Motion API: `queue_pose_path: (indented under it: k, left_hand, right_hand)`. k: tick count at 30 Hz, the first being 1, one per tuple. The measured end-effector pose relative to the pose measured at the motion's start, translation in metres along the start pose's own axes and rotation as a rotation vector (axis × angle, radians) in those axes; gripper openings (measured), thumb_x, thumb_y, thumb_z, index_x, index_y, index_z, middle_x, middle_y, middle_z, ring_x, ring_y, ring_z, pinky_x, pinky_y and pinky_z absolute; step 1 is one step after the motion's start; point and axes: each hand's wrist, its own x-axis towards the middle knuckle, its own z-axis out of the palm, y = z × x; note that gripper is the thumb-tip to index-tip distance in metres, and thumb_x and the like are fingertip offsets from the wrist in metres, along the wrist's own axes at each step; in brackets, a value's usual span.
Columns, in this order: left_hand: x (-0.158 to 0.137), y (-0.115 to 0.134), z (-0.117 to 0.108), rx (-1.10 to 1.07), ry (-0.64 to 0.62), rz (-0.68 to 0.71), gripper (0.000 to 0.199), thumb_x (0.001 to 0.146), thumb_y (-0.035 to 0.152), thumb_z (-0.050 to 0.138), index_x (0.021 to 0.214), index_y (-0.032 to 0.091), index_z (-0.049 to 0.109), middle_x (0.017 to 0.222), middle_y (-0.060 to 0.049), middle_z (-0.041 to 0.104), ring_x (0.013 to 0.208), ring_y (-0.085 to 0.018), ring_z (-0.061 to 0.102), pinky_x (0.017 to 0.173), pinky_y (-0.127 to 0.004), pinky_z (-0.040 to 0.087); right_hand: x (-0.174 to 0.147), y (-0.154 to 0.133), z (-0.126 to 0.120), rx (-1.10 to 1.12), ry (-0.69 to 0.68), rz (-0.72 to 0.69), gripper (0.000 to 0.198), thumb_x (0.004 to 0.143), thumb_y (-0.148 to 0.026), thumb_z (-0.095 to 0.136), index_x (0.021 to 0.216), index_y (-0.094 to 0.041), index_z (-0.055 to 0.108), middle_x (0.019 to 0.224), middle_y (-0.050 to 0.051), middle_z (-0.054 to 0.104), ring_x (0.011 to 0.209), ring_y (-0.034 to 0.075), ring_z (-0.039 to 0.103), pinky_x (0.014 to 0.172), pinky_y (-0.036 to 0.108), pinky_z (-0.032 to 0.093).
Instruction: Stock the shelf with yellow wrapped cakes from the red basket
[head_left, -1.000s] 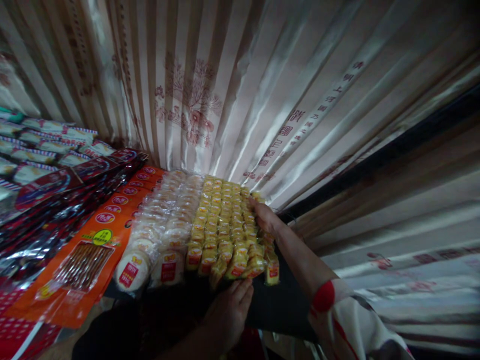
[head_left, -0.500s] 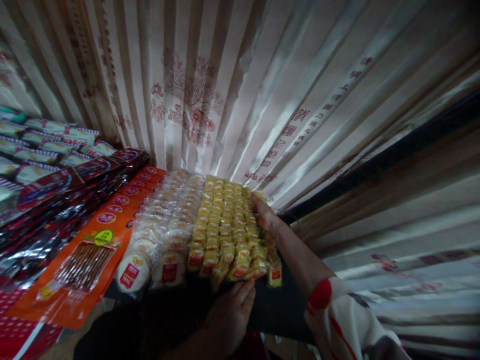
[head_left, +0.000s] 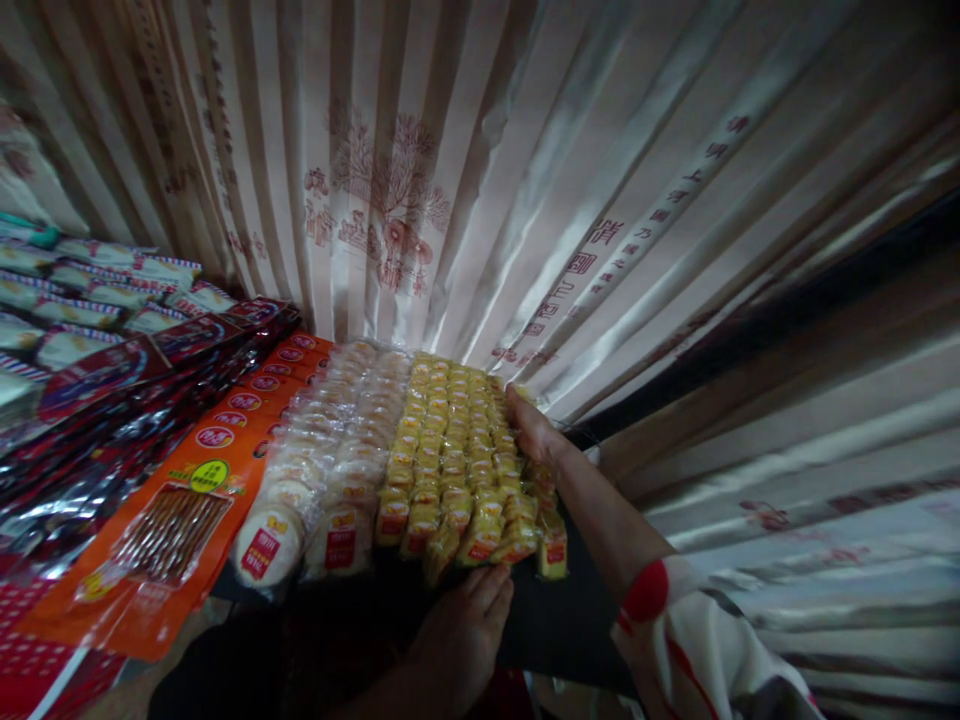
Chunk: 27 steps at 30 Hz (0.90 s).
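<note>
Rows of small yellow wrapped cakes (head_left: 442, 440) stand packed together on a dark surface (head_left: 555, 620). My left hand (head_left: 471, 615) is at their front edge, fingers stretched out and close together, the tips at the nearest packs. Along the right side of the rows lies my right hand (head_left: 532, 430), its fingers reaching toward the back; part of them is hidden beside the packs. One yellow pack (head_left: 553, 553) sits slightly apart, below my right wrist. Left of the yellow rows are two rows of round white cakes in clear wrap (head_left: 341, 535).
Orange snack packets (head_left: 202, 480) overlap to the left, beside a stack of dark red shiny packets (head_left: 142, 400). White packs with striped edges (head_left: 82, 310) lie at the far left. A pleated printed curtain (head_left: 465, 180) hangs right behind the goods, with a dark bar (head_left: 720, 330) at the right.
Both hands stay almost in place at the yellow cakes. The lone pack on the right and my right hand appear shifted very slightly to the right.
</note>
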Motion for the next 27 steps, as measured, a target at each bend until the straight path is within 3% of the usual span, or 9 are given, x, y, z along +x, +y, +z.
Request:
queue_pose_path:
  k: [3, 9, 19, 27]
  left_hand:
    - [0.001, 0.001, -0.003, -0.018, -0.008, 0.003, 0.044, 0.092, 0.017, 0.035, 0.135, 0.018, 0.039, 0.137, -0.007, 0.044, 0.125, -0.019, 0.043, 0.103, -0.032, 0.040]
    - [0.003, 0.005, -0.004, -0.018, -0.006, -0.037, 0.042, 0.091, 0.013, 0.036, 0.132, 0.016, 0.044, 0.135, -0.007, 0.047, 0.123, -0.021, 0.045, 0.103, -0.034, 0.042]
    - [0.002, 0.004, -0.005, -0.037, 0.016, -0.023, 0.043, 0.091, 0.013, 0.032, 0.133, 0.017, 0.044, 0.135, -0.008, 0.046, 0.123, -0.021, 0.045, 0.102, -0.035, 0.042]
    - [0.003, 0.006, -0.009, -0.050, -0.055, -0.075, 0.044, 0.090, 0.013, 0.035, 0.133, 0.017, 0.043, 0.137, -0.006, 0.044, 0.125, -0.022, 0.043, 0.104, -0.035, 0.040]
  right_hand:
    - [0.002, -0.005, 0.001, -0.016, 0.048, 0.004, 0.044, 0.088, -0.054, 0.035, 0.100, -0.020, 0.059, 0.077, 0.004, 0.070, 0.069, 0.018, 0.065, 0.072, 0.034, 0.053]
    - [0.009, -0.006, -0.001, -0.048, -0.047, -0.002, 0.052, 0.087, -0.060, 0.028, 0.100, -0.020, 0.059, 0.076, 0.003, 0.070, 0.068, 0.018, 0.065, 0.071, 0.033, 0.052]
    - [0.015, -0.005, -0.001, -0.076, -0.047, -0.045, 0.054, 0.085, -0.064, 0.030, 0.095, -0.020, 0.061, 0.073, 0.003, 0.069, 0.069, 0.019, 0.064, 0.073, 0.034, 0.051]
    - [0.014, -0.008, 0.001, -0.046, -0.006, -0.040, 0.049, 0.087, -0.059, 0.030, 0.089, -0.019, 0.060, 0.063, 0.002, 0.065, 0.061, 0.018, 0.062, 0.065, 0.031, 0.050]
